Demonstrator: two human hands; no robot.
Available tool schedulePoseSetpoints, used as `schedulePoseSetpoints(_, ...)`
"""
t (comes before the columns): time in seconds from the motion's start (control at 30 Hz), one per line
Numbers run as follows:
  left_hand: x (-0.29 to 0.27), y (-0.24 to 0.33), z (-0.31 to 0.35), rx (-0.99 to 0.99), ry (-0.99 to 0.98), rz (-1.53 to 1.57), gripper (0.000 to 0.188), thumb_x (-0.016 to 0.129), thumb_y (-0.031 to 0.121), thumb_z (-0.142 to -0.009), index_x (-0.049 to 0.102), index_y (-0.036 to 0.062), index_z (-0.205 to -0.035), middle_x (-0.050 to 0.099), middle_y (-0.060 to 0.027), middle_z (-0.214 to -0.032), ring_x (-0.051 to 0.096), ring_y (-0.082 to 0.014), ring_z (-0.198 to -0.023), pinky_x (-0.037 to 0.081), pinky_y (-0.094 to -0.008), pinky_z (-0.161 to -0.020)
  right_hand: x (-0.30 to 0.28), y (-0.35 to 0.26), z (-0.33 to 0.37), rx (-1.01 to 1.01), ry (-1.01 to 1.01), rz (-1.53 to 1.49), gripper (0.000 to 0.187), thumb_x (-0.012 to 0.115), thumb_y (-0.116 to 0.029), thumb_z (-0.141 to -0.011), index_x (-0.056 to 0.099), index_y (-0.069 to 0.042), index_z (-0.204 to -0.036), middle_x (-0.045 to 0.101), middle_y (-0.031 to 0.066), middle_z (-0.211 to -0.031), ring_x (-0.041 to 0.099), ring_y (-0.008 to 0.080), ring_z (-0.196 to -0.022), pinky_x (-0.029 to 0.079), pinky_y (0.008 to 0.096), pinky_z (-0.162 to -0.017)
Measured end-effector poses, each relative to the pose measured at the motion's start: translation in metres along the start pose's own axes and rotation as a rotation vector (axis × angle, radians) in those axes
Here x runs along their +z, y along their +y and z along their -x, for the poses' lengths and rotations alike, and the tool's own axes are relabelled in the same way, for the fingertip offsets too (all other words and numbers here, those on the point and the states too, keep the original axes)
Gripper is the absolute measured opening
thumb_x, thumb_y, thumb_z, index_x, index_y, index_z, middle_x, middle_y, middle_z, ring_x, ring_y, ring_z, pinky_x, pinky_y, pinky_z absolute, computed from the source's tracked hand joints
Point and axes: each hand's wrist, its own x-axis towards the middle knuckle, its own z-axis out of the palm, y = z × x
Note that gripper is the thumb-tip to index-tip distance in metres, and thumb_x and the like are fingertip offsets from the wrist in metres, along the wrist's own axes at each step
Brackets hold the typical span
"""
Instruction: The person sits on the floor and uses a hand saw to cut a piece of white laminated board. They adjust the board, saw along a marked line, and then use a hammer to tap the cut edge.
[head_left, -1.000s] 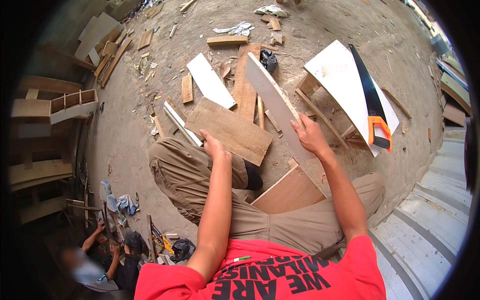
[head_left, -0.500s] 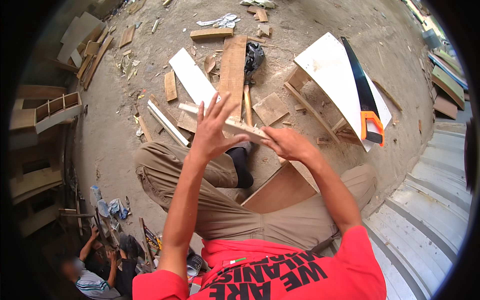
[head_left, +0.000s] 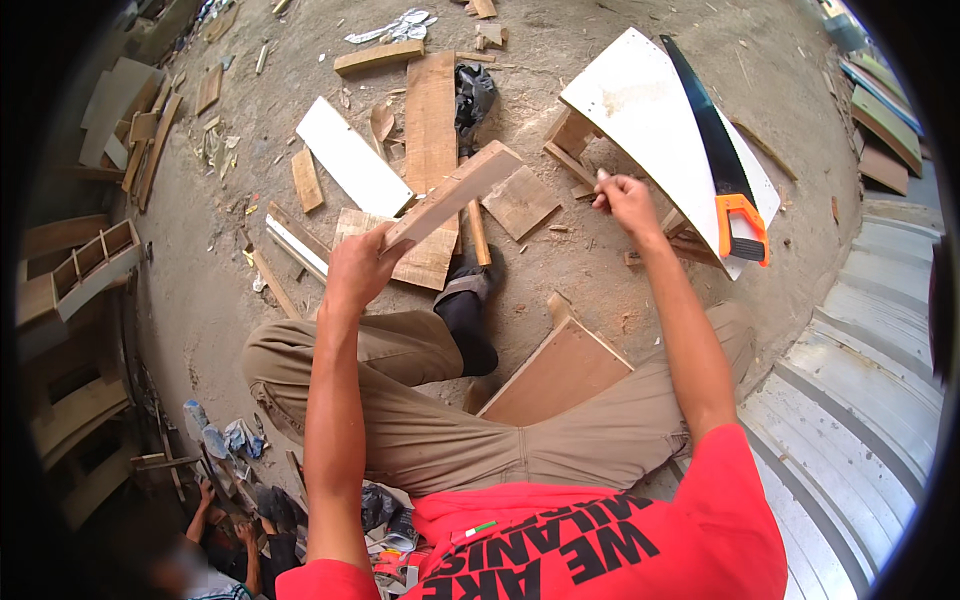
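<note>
Left of the handsaw (head_left: 718,145), as the head view shows it, the wooden strip (head_left: 455,195) is in the left hand (head_left: 358,268), whose fingers wrap around its lower end; its long axis slants from that grip upward and across, so that the free end is the one closer to the handsaw; the left hand is the nearer of the two, being in contact, while the right hand (head_left: 628,205) hangs clear of the strip, between it and the handsaw; the right fingers curl in narrowly, tips near the thumb, and whether they pinch something small I cannot tell.

Narrow and straight, the strip looks light brown, with a paler edge and a blunt free end; its underside is hidden.

Left of the handsaw too, a square wooden piece (head_left: 522,203) lies on the dirt floor (head_left: 200,330); farther left from it, a rough board (head_left: 425,267) shows behind the strip, then a brown plank (head_left: 432,110) and a white board (head_left: 350,157); the handsaw itself lies on a white panel (head_left: 630,85); below and left of the handsaw sits a reddish-brown panel (head_left: 560,375).
</note>
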Motion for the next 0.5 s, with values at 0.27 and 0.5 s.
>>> schedulePoseSetpoints(0.27, 0.039, -0.001, 0.002, -0.141, 0.148, 0.052, 0.027, 0.065, 0.031, -0.094, 0.068, 0.0095, -0.110, 0.066, -0.0193, -0.076, 0.066, -0.0399, -0.073, 0.049, -0.0472, -0.064, 0.049, 0.150, -0.018, -0.295, -0.039, 0.845, 0.022, 0.067, -0.019, -0.089, 0.065, -0.004, -0.105, 0.068, 0.0191, -0.101, 0.065, 0.0395, -0.087, 0.053, 0.0483, -0.080)
schedulePoseSetpoints(0.5, 0.076, -0.030, -0.016, -0.359, -0.102, 0.023, 0.033, 0.067, 0.029, -0.090, 0.066, 0.0059, -0.114, 0.067, -0.0236, -0.081, 0.066, -0.0424, -0.081, 0.049, -0.0499, -0.069, 0.054, 0.163, -0.023, -0.416, -0.029, 0.948, 0.013, 0.057, -0.010, -0.089, 0.063, -0.004, -0.099, 0.062, 0.0182, -0.105, 0.064, 0.0404, -0.091, 0.052, 0.0500, -0.082)
